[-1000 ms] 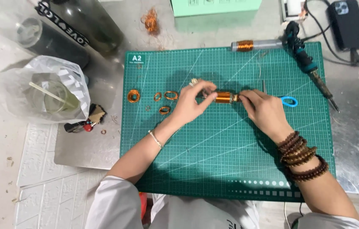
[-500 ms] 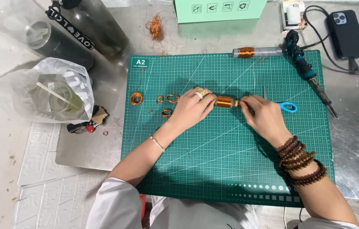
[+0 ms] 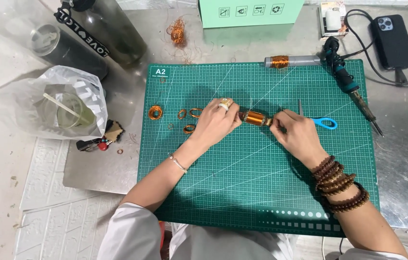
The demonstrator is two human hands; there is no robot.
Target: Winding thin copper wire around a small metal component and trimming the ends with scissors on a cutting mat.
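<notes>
I am holding a short rod wrapped in shiny orange copper wire (image 3: 256, 117) over the middle of the big green cutting mat (image 3: 242, 192). My left hand (image 3: 218, 123) is closed around the rod's left end. My right hand (image 3: 297, 135) pinches the right end with its fingertips pressed together on it. The rod lies flat, sideways, between my two hands.

I think the job is partly done. To the left of my left hand, on the mat, lie some small loose rings of copper wire (image 3: 189, 114) and one tighter little round copper coil (image 3: 155, 112). Those look finished or taken off. The coil on my rod is on it, so that part looks not done yet.

At the top edge of the mat lies a grey metal tube with copper wire wound on it (image 3: 290, 61). Beside that, at the mat's top right corner, is a blue and black soldering iron (image 3: 350, 89). A pair of blue-handled scissors (image 3: 322, 121) sits on the mat just behind my right hand. Above the mat's top edge there is a messy tangle of copper wire (image 3: 177, 32).
</notes>
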